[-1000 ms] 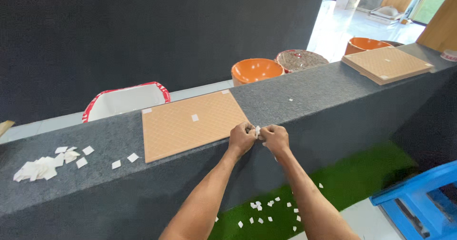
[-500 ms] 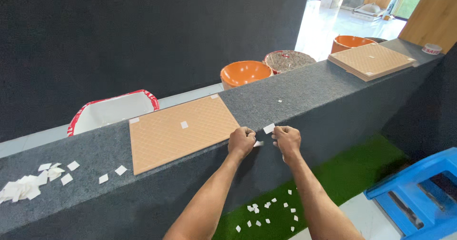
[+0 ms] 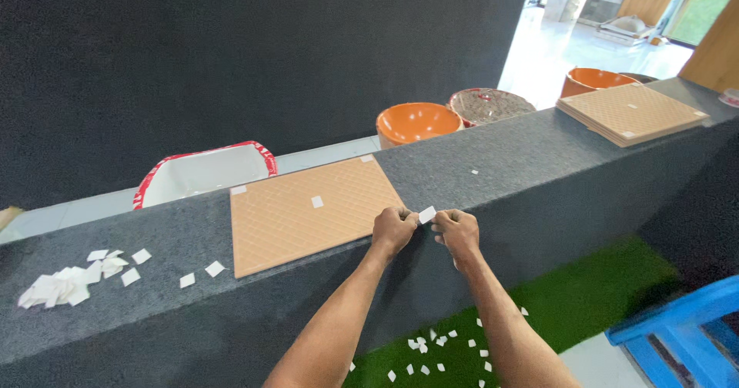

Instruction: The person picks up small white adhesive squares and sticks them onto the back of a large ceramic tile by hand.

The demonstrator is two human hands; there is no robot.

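Observation:
An orange-tan tile (image 3: 304,215) with a diamond grid lies flat on the dark grey ledge (image 3: 508,165), and small white squares sit on it near its far edge. My left hand (image 3: 394,229) rests at the tile's near right corner. My right hand (image 3: 456,230) is just right of it. Both hands pinch a small white square piece (image 3: 426,215) between their fingertips, held just above the ledge's front edge.
A pile of white square pieces (image 3: 73,276) lies at the ledge's left. A stack of similar tiles (image 3: 631,115) sits far right. Behind the ledge stand a white tub with a red rim (image 3: 202,172) and orange basins (image 3: 416,122). White scraps (image 3: 439,346) litter the green turf below; a blue frame (image 3: 677,326) stands lower right.
My hands stayed together at the tile's near right corner, and the white piece now shows between my fingertips. The view has shifted slightly left.

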